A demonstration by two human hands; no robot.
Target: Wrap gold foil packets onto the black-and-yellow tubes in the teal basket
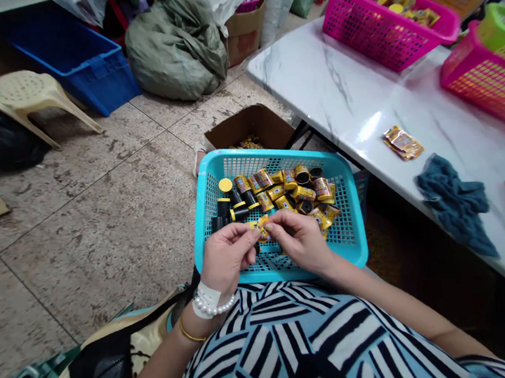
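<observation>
1. Turquoise plastic formed the rectangular perforated basket [198, 226], which stood directly in front of the person's blue, black and white patterned garment [271, 340].
2. The fingers of the left hand [224, 257] were closed in a pinch on the left end of a small yellow printed piece [260, 228].
3. The fingers of the right hand [305, 241] were pinched at the right end of the same piece. Its material could not be told.
4. The piece was located above the near half of the basket, between the two hands.
5. Black cylinders with yellow caps [236, 197] occupied the left part of the basket, beyond the left hand.
6. Cylinders in yellow printed wrapping [321, 190] lay heaped in the middle and right part, some upright, others on their sides.
7. A brown open cardboard box [267, 120] stood just beyond the basket, with small yellowish pieces inside.
8. The white marbled bench [338, 99], to the right, carried a magenta perforated plastic basket [387, 31], a flat yellow-orange printed packet [403, 143] and a crumpled dark blue cloth [456, 201]. The packet lay near the cloth.
</observation>
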